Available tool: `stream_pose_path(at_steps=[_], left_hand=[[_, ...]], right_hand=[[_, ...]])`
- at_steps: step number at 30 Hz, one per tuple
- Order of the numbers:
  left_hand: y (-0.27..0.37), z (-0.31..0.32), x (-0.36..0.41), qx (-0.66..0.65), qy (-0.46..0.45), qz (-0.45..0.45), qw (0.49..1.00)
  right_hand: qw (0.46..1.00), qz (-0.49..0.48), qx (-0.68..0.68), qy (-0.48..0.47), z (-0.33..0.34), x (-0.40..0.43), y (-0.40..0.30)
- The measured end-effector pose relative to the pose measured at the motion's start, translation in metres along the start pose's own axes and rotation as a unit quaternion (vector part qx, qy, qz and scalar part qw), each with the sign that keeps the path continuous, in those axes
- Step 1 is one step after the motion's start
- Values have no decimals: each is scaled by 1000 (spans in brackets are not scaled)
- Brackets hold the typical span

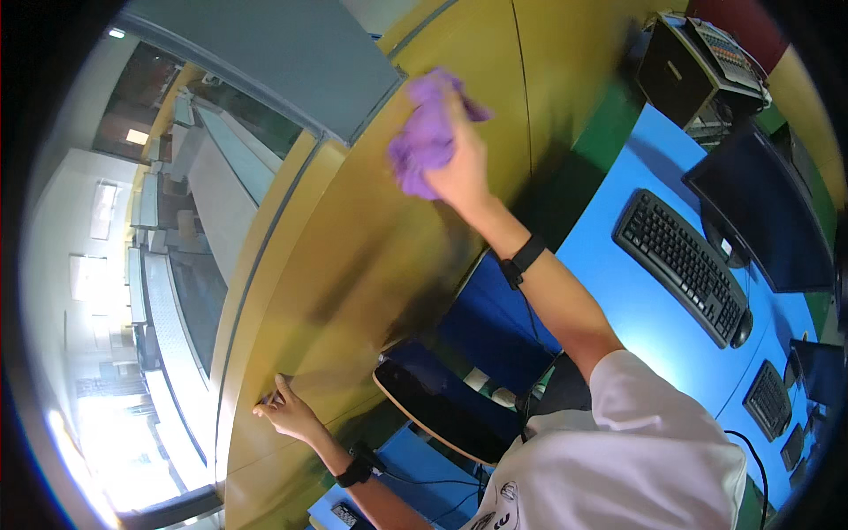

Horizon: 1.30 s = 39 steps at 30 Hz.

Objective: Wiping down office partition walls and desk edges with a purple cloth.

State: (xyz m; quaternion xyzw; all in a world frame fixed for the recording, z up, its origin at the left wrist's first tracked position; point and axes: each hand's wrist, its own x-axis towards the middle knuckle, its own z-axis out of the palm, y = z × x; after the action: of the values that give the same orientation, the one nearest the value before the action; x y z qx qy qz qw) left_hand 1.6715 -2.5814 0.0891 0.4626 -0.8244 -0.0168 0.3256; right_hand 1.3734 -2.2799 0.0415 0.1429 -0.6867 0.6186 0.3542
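My right hand (464,159), blurred by motion, grips a bunched purple cloth (424,142) at the yellow panel (344,252) below the window. A corner of the grey panel (291,59) lies just up and left of the cloth. Lower left, my left hand (291,414) is at the same yellow panel, its fingers bent and thumb raised. Something small and dark shows between its fingertips; whether they hold it is unclear. Each wrist has a black band.
Right of me, a blue desk (596,265) bears a black keyboard (682,265), a mouse (742,328) and a monitor (762,205). An audio mixer (725,50) sits on a cabinet at top right. A chair (444,404) with a wooden edge stands below the yellow panel, near several cables.
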Motion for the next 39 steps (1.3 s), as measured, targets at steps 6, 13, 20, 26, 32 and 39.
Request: stream_pose_path(at_steps=[6, 13, 20, 26, 32, 39], left_hand=[[0, 3, 0, 18, 5, -32, 999], [-10, -2, 9, 76, -49, 17, 996], [7, -6, 1, 81, -77, 12, 994], [2, 1, 6, 116, -46, 10, 992], [2, 10, 5, 93, -56, 32, 994], [-7, 2, 8, 140, -47, 52, 988]], right_hand=[[995, 26, 95, -1, 17, -19, -40], [933, -292, 85, -191, 43, -57, -44], [998, 61, -26, 22, -51, 58, 79], [924, 310, -68, 216, -76, 65, 170], [950, 233, 101, 182, -9, -77, 148], [992, -57, -112, -18, -31, -78, 126]])
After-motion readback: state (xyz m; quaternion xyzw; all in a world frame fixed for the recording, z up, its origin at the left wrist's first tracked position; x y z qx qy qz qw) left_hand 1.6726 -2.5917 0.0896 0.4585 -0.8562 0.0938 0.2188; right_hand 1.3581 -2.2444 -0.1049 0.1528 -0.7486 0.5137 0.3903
